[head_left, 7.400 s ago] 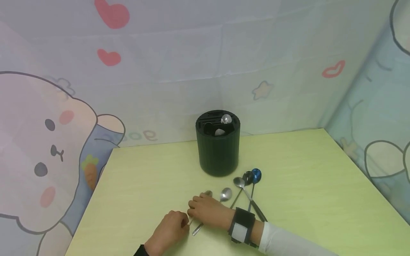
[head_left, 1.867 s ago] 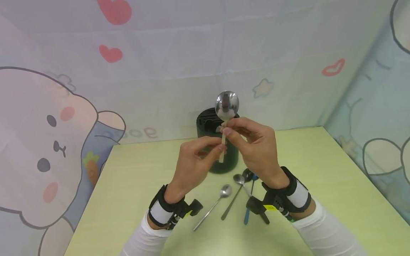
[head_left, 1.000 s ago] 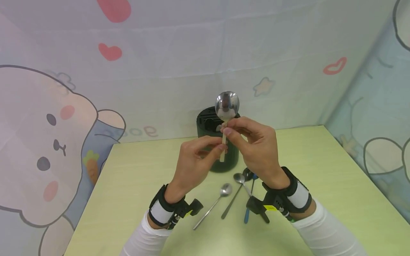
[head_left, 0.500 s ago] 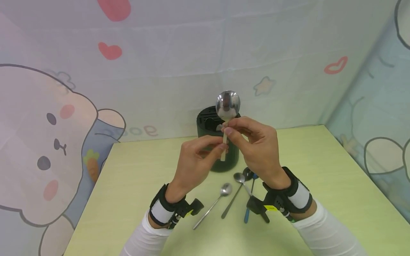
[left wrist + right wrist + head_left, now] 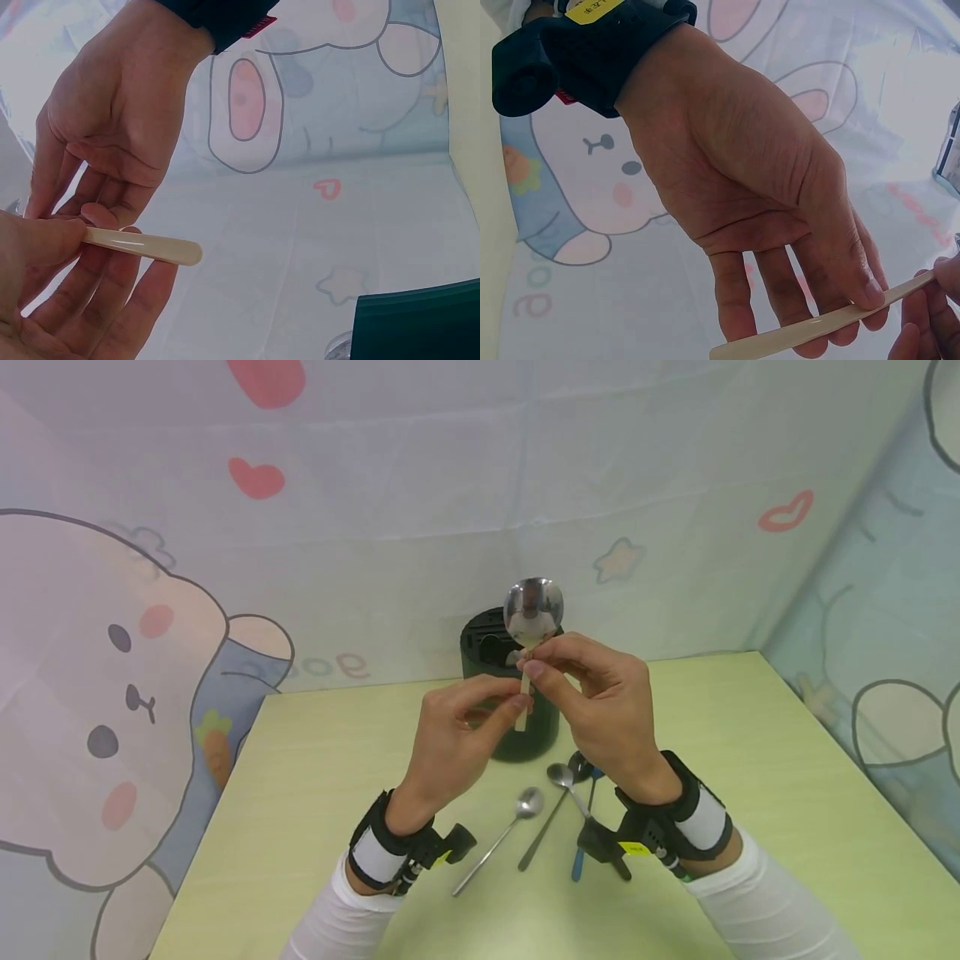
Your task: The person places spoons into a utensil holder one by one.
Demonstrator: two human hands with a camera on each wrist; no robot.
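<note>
A pale green table stands in a corner hung with cartoon-printed cloth, rabbits and red hearts on it. A black round holder stands upright near the table's far edge. In front of it several spoons lie close together: two silver ones, a dark one and a blue-handled one.

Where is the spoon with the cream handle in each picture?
Head view: the spoon is held upright at the centre, bowl up, above the black holder.
Left wrist view: only its cream handle shows, lower left.
Right wrist view: the handle crosses the bottom right.
Shared landmark: the fingers pinching the handle.
</note>
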